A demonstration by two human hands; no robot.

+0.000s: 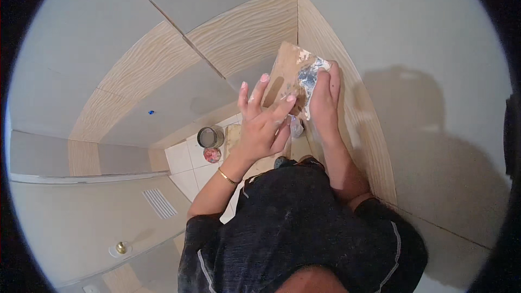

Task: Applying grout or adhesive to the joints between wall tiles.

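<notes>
My right hand (327, 97) grips the right edge of a tan board or tile piece (287, 62), which has grey and white paste smeared on it. My left hand (260, 116) has its fingers spread, with pale paste on the fingertips. One finger is at the smeared surface, whether touching I cannot tell. Below the piece, a translucent object (296, 127), too indistinct to name, is partly hidden.
Tiled walls (228, 11) meet at a corner ahead. On the tiled floor (184, 179) stand an open tub (209, 137) and a round red item (211, 155). A door with a vent (159, 204) and brass knob (121, 247) is at lower left.
</notes>
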